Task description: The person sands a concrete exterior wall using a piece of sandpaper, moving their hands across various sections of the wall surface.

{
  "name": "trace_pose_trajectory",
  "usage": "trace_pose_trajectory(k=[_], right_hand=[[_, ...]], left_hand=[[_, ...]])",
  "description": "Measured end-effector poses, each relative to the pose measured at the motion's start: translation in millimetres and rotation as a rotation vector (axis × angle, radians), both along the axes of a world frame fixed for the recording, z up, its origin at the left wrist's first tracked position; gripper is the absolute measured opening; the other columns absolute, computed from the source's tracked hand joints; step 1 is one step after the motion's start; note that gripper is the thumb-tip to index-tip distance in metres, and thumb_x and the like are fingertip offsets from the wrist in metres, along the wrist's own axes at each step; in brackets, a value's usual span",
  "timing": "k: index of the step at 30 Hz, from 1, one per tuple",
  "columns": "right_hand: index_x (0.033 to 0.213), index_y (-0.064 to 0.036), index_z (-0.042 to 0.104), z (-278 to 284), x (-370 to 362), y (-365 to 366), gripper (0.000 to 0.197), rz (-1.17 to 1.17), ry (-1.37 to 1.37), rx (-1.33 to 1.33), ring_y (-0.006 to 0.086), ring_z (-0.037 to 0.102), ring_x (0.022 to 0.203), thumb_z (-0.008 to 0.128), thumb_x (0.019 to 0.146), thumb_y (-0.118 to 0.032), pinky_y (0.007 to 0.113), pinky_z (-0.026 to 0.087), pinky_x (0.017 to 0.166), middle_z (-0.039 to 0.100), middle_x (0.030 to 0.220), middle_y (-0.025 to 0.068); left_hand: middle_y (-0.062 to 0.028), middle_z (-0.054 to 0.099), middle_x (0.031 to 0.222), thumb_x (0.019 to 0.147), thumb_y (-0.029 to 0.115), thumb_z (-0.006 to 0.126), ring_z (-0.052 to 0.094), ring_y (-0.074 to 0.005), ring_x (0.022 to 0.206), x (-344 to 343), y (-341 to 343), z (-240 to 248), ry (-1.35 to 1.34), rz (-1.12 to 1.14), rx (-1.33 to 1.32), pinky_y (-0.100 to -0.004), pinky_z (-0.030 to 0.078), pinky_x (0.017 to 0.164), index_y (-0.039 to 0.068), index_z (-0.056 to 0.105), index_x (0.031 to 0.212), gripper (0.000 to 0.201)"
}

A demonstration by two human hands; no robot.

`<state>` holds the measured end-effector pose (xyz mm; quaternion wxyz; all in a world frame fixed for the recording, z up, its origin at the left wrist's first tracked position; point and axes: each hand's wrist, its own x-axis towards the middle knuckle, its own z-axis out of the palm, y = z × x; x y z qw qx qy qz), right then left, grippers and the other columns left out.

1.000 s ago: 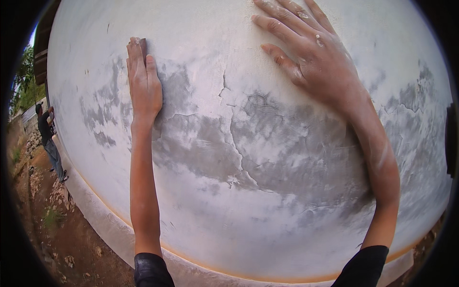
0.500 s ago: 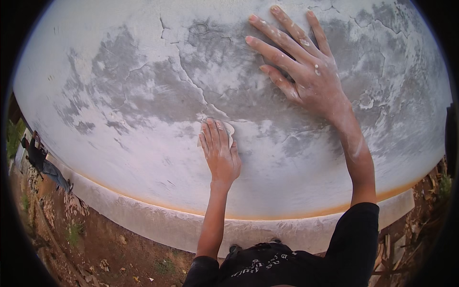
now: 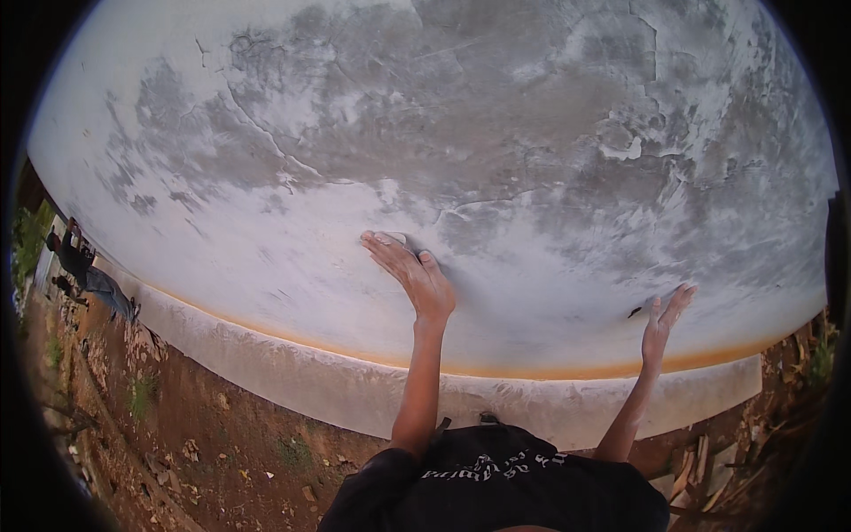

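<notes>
1. Closest, at the bottom edge, a black shirt (image 3: 532, 492) filled the lower middle, and two bare forearms (image 3: 418, 381) reached up and away from it.
2. The left hand (image 3: 414, 277) lay near the middle of the view, its fingers pointing up and to the left, grasping a pale sheet (image 3: 391, 238).
3. The pale sheet sat between those fingers and the wall (image 3: 301, 257); only a small edge of it showed.
4. The right hand (image 3: 671, 321), lower and well to the right, was released, fingers straight and thumb raised. Whether it touched the wall could not be told.
5. A small dark mark (image 3: 635, 312) showed just left of the right hand.
6. The white wall filled most of the view, with broad grey patches (image 3: 461, 106), thin cracks (image 3: 270, 137) and an orange-brown band (image 3: 496, 371) along its foot.
7. Below that ran a pale ledge (image 3: 266, 359), then brown soil (image 3: 222, 434) strewn with scraps.
8. Farthest, at the left, a co-worker (image 3: 89, 270) in a dark top stood beside the wall, near green leaves (image 3: 28, 248).
</notes>
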<state>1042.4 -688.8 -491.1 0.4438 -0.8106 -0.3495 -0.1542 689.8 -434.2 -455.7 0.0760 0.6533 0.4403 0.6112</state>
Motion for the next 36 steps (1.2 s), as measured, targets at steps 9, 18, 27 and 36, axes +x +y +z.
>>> trace_pose_trajectory(k=[9,18,27,36], right_hand=[[0.165,-0.0172,0.0,-19.5,2.6,8.8,0.079,-0.012,-0.034,0.007,0.0401,-0.011,0.156,0.046,0.107,-0.046,0.054,0.001,0.125,-0.011,0.171,0.0136],[0.165,-0.0155,0.001,-26.4,11.8,-1.3,0.079,0.041,-0.067,-0.058,0.0413,-0.012,0.155,0.049,0.107,-0.042,0.056,0.003,0.125,-0.012,0.17,0.0157],[0.164,-0.0135,-0.001,-32.8,18.8,-3.3,0.081,0.074,-0.079,-0.063,0.0419,-0.015,0.155,0.049,0.107,-0.041,0.056,0.0,0.124,-0.014,0.17,0.0161],[0.164,-0.0117,0.001,-34.7,19.1,-2.1,0.081,0.074,-0.051,-0.08,0.0412,-0.016,0.155,0.05,0.106,-0.041,0.056,-0.001,0.124,-0.015,0.17,0.0152]], left_hand=[[-0.0273,-0.012,0.167,0.112,0.036,0.023,-0.011,-0.0447,0.154,25.4,-21.8,24.4,-0.109,-0.049,0.063,-0.0587,-0.002,0.123,-0.003,-0.008,0.16,0.07],[-0.0267,-0.01,0.167,0.112,0.036,0.022,-0.006,-0.0407,0.156,43.8,-38.9,6.4,-0.14,-0.056,0.035,-0.0532,0.006,0.126,-0.005,-0.005,0.159,0.068],[-0.0283,0.0,0.167,0.112,0.036,0.024,0.003,-0.0426,0.156,32.3,-41.9,13.6,-0.053,0.077,0.003,-0.0504,0.008,0.126,-0.007,0.003,0.159,0.067],[-0.0278,-0.003,0.168,0.112,0.039,0.023,0.0,-0.0408,0.156,42.8,-23.2,45.1,-0.153,0.054,0.163,-0.0488,0.008,0.126,-0.007,-0.003,0.159,0.071]])
